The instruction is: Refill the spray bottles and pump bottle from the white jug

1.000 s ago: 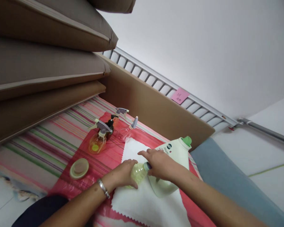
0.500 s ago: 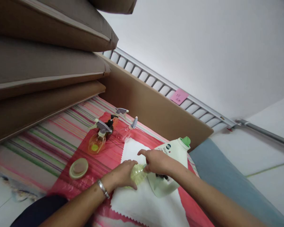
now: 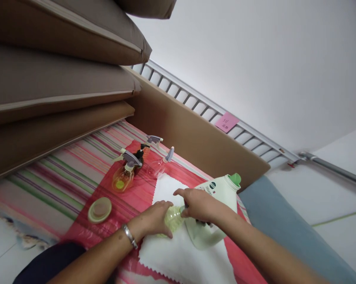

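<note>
My left hand (image 3: 157, 217) is wrapped round a small ribbed, see-through bottle (image 3: 173, 219) with a pale yellow-green tint. The bottle stands on a white cloth with zigzag edges (image 3: 160, 252). At the bottle's top, the fingers of my right hand (image 3: 200, 205) pinch its cap, which is mostly covered by them. Just behind the right hand is a large pale green jug (image 3: 206, 238) with a green cap (image 3: 235, 179); my forearm hides part of it. A spray bottle with amber liquid (image 3: 122, 181) stands off to the left, near a round cream lid (image 3: 100, 210).
Farther back are a clear spray bottle (image 3: 156, 169), a dark pump bottle (image 3: 139, 157) and another sprayer (image 3: 154, 139). Red plastic sheeting (image 3: 107, 185) covers striped fabric (image 3: 50, 173). Stacked cushions (image 3: 62, 79) rise at left, and a brown board (image 3: 190, 130) stands behind.
Both hands keep their hold on the small bottle, with only a slight shift of the right fingers at its top. The whole view has moved a little.
</note>
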{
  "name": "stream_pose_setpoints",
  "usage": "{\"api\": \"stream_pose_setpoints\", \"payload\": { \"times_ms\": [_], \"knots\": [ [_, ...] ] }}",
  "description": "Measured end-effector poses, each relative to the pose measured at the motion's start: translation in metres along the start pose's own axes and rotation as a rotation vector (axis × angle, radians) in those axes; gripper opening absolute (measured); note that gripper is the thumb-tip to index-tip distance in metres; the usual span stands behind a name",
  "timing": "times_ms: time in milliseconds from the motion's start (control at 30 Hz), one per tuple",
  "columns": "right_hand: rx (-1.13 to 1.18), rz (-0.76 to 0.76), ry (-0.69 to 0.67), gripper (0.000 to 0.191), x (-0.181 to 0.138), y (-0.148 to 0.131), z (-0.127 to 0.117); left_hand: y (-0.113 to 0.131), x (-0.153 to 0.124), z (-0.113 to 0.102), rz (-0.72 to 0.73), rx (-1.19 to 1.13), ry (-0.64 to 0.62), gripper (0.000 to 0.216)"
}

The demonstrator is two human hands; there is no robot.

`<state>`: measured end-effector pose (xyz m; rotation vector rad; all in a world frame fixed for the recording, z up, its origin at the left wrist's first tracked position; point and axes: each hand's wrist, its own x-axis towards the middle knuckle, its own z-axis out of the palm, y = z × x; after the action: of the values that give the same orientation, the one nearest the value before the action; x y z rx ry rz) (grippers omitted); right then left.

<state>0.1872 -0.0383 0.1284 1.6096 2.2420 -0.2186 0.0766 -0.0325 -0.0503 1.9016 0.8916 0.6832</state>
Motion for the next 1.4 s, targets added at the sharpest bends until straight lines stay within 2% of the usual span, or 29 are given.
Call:
{"api": "stream_pose_setpoints", "payload": {
  "times_ms": [100, 200, 267, 400, 500, 567, 767, 933, 1167, 1400],
  "knots": [
    [0.164, -0.001, 0.109, 0.064, 0.000, 0.010, -0.008, -0.003, 0.001, 0.001, 0.013, -0.005, 0.006, 0.091],
    [0.365, 0.061, 0.250, 0.045, -0.003, 0.032, -0.013, -0.004, 0.002, 0.000, 0.023, -0.014, 0.009, 0.093],
    [0.497, 0.129, 0.299, 0.040, -0.007, 0.047, -0.008, -0.004, 0.002, -0.002, 0.024, -0.022, 0.000, 0.092],
    [0.738, 0.124, 0.240, 0.036, -0.022, 0.062, 0.030, -0.004, 0.001, -0.007, 0.024, -0.046, -0.043, 0.088],
    [0.959, 0.032, 0.184, 0.041, -0.032, 0.057, 0.065, -0.004, 0.001, -0.010, 0.007, -0.083, -0.057, 0.085],
    [1.051, -0.026, 0.212, 0.047, -0.033, 0.052, 0.083, -0.004, 0.001, -0.010, -0.002, -0.101, -0.066, 0.086],
    [1.166, -0.121, 0.347, 0.049, -0.015, 0.044, 0.105, -0.004, 0.003, -0.009, -0.034, -0.119, -0.068, 0.090],
    [1.225, -0.073, 0.445, 0.051, -0.005, 0.044, 0.119, -0.002, 0.004, -0.010, -0.006, -0.094, -0.086, 0.086],
    [1.264, -0.102, 0.417, 0.043, -0.008, 0.043, 0.121, 0.002, 0.002, -0.012, -0.003, -0.094, -0.086, 0.087],
    [1.272, -0.014, 0.547, 0.043, -0.005, 0.034, 0.126, 0.005, 0.001, -0.013, -0.029, -0.104, -0.078, 0.085]
  ]
}}
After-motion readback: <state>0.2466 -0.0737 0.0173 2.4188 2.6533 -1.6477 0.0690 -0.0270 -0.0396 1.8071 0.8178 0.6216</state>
